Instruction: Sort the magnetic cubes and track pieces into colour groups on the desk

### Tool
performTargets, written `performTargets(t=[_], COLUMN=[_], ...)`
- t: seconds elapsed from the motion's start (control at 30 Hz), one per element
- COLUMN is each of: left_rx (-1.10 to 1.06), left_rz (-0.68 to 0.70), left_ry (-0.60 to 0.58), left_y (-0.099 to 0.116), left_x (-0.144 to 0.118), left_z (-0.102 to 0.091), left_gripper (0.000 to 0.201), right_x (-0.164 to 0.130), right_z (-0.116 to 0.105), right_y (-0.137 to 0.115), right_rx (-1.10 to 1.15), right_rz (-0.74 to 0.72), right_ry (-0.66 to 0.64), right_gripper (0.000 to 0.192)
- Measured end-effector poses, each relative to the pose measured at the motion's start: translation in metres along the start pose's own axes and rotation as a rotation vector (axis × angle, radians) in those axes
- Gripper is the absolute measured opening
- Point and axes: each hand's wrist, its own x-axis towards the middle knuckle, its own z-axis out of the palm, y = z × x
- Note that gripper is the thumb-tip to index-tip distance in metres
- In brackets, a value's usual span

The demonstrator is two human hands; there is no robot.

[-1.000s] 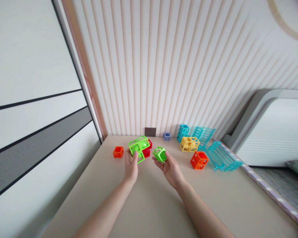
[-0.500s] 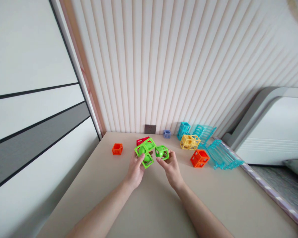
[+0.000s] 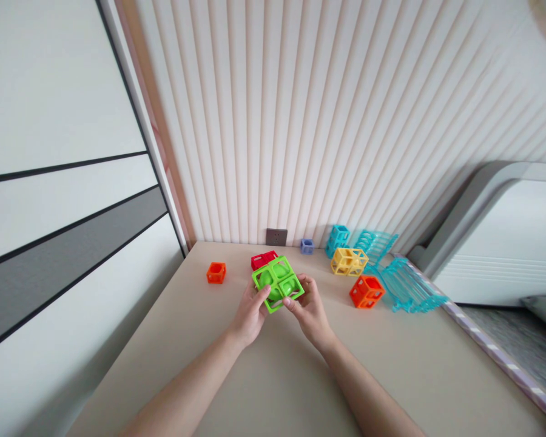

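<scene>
Above the beige tabletop (image 3: 273, 376), left hand (image 3: 249, 312) and right hand (image 3: 310, 311) now grip one joined green cube cluster (image 3: 277, 283), the single cube having closed in from apart.

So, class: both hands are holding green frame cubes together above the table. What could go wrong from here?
1. The green cube cluster is held only between the left hand and right hand; it might come apart or drop.
2. It could fall onto the red piece just behind.

Red block (image 3: 263, 260) just behind grips.
</scene>
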Motion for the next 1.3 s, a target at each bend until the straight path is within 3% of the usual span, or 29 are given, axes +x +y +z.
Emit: performTargets(t=[0.13, 0.53, 0.8, 0.93, 1.13, 1.3], left_rx=[0.008, 0.034, 0.02, 0.047, 0.287, 0.342], left_rz=[-0.01, -0.068, -0.1, -0.085, -0.08, -0.067], left_ry=[-0.001, -0.064, -0.118, -0.086, 0.098, 0.035], left_y=[0.001, -0.001, -0.004, -0.005, -0.005, 0.002], left_x=[0.001, -0.002, -0.006, -0.005, -0.001, -0.002], left_z=[-0.004, -0.011, -0.007, -0.007, -0.006, -0.005], left_gripper=[0.04, 0.045, 0.044, 0.047, 0.064, 0.064], right_x=[-0.001, -0.001, -0.003, -0.004, -0.005, -0.009], right_z=[0.001, -0.001, 0.003, 0.005, 0.005, 0.007], right_y=[-0.007, -0.008, -0.017, -0.014, -0.005, 0.017], right_rx=[0.078, -0.082, -0.03, -0.027, -0.034, -0.078], right_rz=[0.044, 0.032, 0.06, 0.056, 0.096, 0.073], right_ry=[-0.055, 0.021, 0.074, 0.066, 0.038, -0.014], right_gripper=[0.058, 0.055, 0.047, 0.049, 0.058, 0.065])
